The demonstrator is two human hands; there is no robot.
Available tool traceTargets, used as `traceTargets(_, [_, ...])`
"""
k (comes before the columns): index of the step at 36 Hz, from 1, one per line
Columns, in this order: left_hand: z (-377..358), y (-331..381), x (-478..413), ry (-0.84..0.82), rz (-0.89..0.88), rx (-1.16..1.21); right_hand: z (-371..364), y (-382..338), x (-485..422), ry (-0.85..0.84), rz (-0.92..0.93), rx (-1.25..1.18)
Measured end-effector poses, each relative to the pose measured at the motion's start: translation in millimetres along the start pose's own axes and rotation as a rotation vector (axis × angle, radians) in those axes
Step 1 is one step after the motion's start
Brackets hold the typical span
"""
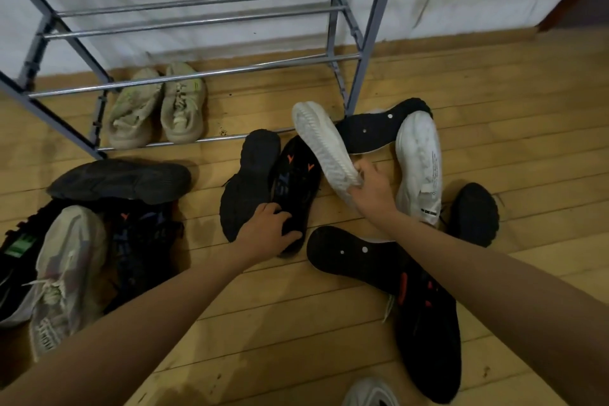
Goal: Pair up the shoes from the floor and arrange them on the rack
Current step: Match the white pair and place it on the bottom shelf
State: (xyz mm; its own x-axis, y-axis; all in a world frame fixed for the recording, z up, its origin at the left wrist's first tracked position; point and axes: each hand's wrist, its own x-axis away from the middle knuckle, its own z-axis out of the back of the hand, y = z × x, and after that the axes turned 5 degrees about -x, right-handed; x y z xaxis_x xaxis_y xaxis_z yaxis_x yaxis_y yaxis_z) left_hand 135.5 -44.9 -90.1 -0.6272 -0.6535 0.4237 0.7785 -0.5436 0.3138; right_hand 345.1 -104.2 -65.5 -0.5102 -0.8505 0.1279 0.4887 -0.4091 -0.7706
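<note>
Black knit sneaker with orange marks (295, 188) lies on the wooden plank floor (263, 323) under the left hand (268, 229), whose fingers curl over its heel. The right hand (372, 188) grips the heel of a white sneaker turned sole-up (323, 145). Bare floor opens between the forearms; beyond the hands stands the grey metal rack (204, 76), a pale beige pair (158, 109) at its foot.

I see a grey metal tube rack (342, 59) standing on the wooden floor against the wall. A pair of pale beige lace-up sneakers (158, 105) sits side by side on its bottom rails. The other shoes lie scattered on the floor. A black knit sneaker with orange marks (296, 175) lies beside an overturned black sole (250, 175). A white sneaker with its ribbed sole up (323, 142) leans near a white sneaker lying on its side (421, 161). Two black soles with white dots (372, 128) (349, 254) lie close by.
</note>
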Motion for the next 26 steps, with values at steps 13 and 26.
traceTargets(13, [73, -19, 26, 0.717, 0.031, -0.115, 10, -55, 3, -0.376, 0.319, 0.072])
traceTargets(26, [87, -104, 68, 0.361, 0.245, -0.057, -55, -112, -12, -0.539, 0.329, 0.122])
